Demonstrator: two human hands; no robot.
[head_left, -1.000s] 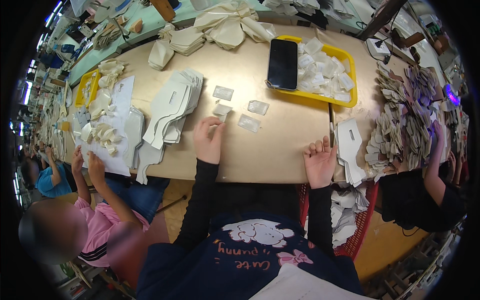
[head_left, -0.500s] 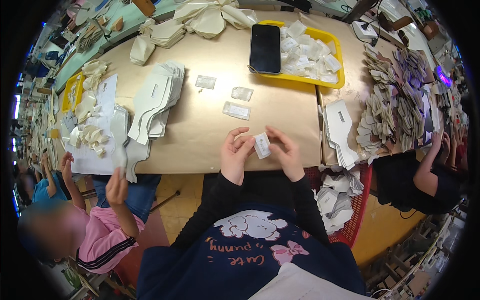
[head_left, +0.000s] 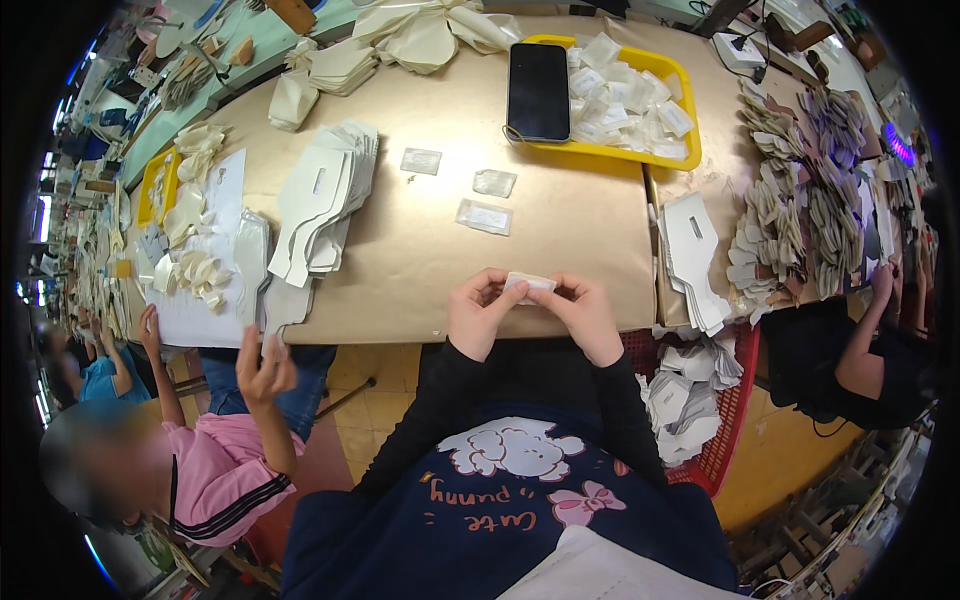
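Note:
Between my two hands, just above the near part of the table, is a small white-labelled clear plastic packet point(head_left: 530, 281). My left hand point(head_left: 481, 314) pinches its left end with thumb and fingers. The right end is gripped by my right hand point(head_left: 588, 322) in the same way; fingers cover part of the packet. Farther off on the table lie three similar flat packets: one nearer packet point(head_left: 484, 217), a middle packet point(head_left: 494, 182) and a far packet point(head_left: 421, 161).
A yellow tray point(head_left: 692, 112) heaped with packets stands at the back, a black phone point(head_left: 539, 92) across its left edge. White cut pieces point(head_left: 322, 200) are stacked left, more pieces point(head_left: 690, 250) right. A red basket point(head_left: 728, 400) is beside me; a co-worker's hand point(head_left: 265, 368) is at left.
Both hands have closed in on the packet and it has tilted, its face now seen more edge-on. The right hand's fingers have come together on it. The whole view has shifted slightly.

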